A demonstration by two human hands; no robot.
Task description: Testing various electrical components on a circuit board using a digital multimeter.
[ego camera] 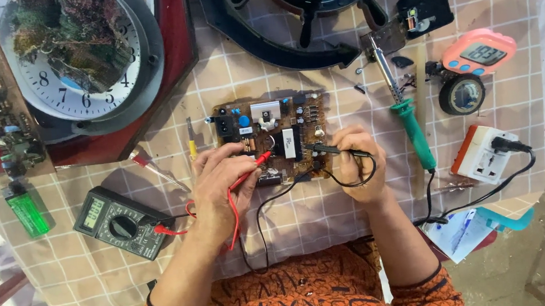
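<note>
The left hand (pixel 220 182) grips a red probe (pixel 251 170) on the circuit board (pixel 271 137). The right hand (pixel 359 163) pinches a black probe (pixel 326 148) there. A multimeter (pixel 121 222) lies on the bench (pixel 328 213).

Brown rectangular circuit board (pixel 271 137) crowded with small black, white and blue parts, flat near the middle of the checked desk (pixel 328 213), long side parallel to the near edge. Slim red plastic test probe (pixel 252 170) with red lead, tilted, tip down on the board's near left part. Slim black plastic test probe (pixel 324 148) with black lead, lying low, tip on the board's near right part.
</note>
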